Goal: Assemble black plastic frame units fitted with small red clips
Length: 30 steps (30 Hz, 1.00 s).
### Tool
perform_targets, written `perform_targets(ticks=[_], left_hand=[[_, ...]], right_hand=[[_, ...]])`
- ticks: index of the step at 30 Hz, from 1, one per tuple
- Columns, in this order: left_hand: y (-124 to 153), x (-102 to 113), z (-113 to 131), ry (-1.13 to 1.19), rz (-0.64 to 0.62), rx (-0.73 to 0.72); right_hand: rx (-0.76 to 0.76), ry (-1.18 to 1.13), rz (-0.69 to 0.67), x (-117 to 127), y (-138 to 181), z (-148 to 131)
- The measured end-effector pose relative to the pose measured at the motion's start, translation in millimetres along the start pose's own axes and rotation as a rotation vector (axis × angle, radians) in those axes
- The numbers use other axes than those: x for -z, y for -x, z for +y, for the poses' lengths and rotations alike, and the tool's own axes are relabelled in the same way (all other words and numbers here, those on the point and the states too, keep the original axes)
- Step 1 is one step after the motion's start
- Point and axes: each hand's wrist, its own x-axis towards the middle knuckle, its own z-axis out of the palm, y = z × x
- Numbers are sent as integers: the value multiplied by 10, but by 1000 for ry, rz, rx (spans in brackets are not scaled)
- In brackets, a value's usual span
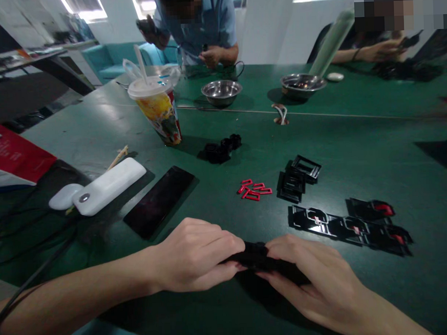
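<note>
Between my two hands, close above the front of the green table (217,202), is a black plastic part (254,257). My left hand (197,254) pinches its left end, and my right hand (311,272) grips its right end; fingers cover much of it. Beyond them lies a small group of red plastic clips (251,190). Black rectangular frames (297,177) lie in a loose pile to the right of the clips. Nearer my right hand, several black assemblies with red pieces (352,229) rest in a row. Small black parts (223,149) sit farther back.
A black phone (160,201), a white rounded device (110,186) and cables are on the left. Behind them stands a drink cup (157,108) with a straw. Two metal bowls (221,93) are farther back. A person in a blue shirt (214,21) works across the table; another is at right.
</note>
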Motion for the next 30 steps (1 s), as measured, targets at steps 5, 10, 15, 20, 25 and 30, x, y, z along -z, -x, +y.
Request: perform_targets(ticks=[5,10,15,20,25,30], left_hand=[[0,-11,3,-3,24,-9],[1,-11,-3,-1,21,-8],[1,4,9,-13,17,-10],[-3,11,14,-27,14,-8],[-10,20,17,-39,6,-12],[-9,21,15,-44,-3,-19]], right_hand=[[-12,-15,-5,-1,5,-7],[-10,-19,5,-10,21,-15],[-2,-18,13,-10,18,-3],[-3,-3,29,-7,10,-1],[-11,-9,22,-8,8,-4],[-3,-18,27,-2,-7,-6]])
